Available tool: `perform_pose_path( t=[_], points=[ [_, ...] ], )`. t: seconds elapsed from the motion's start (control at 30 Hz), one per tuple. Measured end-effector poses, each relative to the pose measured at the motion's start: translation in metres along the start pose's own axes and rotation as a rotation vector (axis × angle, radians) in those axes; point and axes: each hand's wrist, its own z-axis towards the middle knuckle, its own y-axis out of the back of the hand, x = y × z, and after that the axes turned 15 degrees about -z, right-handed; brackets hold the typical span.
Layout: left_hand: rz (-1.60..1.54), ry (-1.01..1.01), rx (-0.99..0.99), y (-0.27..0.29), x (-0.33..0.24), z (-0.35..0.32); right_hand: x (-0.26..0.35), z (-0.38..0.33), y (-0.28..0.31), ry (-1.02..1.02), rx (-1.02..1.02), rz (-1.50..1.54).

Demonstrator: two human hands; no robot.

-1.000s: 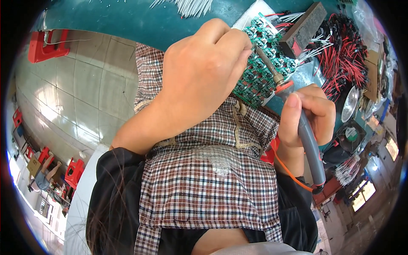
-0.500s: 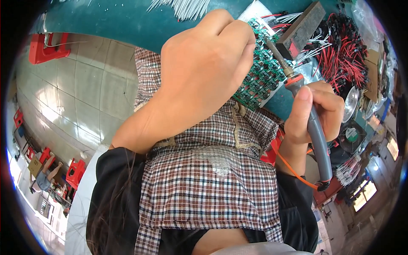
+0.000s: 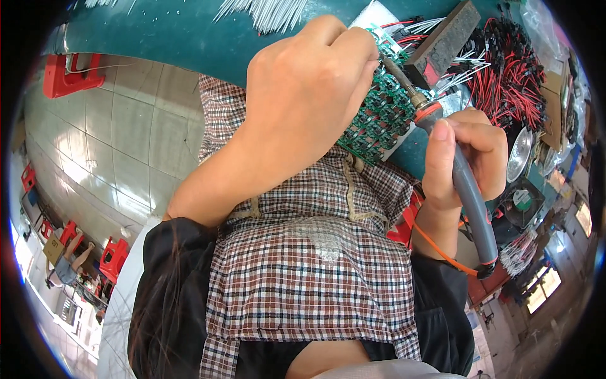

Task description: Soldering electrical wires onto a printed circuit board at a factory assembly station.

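My right hand (image 3: 467,155) grips a soldering iron (image 3: 466,180) with a grey handle and an orange collar. Its metal tip points up and left, over a panel of small green circuit boards (image 3: 384,117). Bent over the left side of that panel is my left hand (image 3: 309,88), its fingers curled and pointing down. The back of the hand hides the fingertips and whatever they pinch. Beneath the boards a white pad (image 3: 377,14) shows at the edges. A dark rectangular bar (image 3: 445,41) lies just right of the panel, across red and white wires.
A heap of red and black wires (image 3: 508,76) lies at the right, near a round metal dish (image 3: 519,155) and a black fan (image 3: 521,199). White wires (image 3: 265,12) lie on the green table (image 3: 158,31). An orange cord (image 3: 435,252) trails from the iron. Red stools (image 3: 113,259) stand on the floor.
The soldering iron and my right hand have shifted slightly left, bringing the tip nearer my left fingers. My left hand has moved only a little and stays curled.
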Motion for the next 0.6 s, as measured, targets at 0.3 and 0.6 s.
perform_pose_path(
  t=[0.3, 0.6],
  points=[
    [-0.052, 0.095, 0.016, 0.01, -0.014, -0.001, -0.003, -0.005, 0.008, -0.002, -0.031, -0.009],
    [-0.035, 0.088, 0.073, -0.004, -0.019, -0.005, -0.001, -0.013, 0.019, 0.008, 0.024, -0.095]
  ],
)
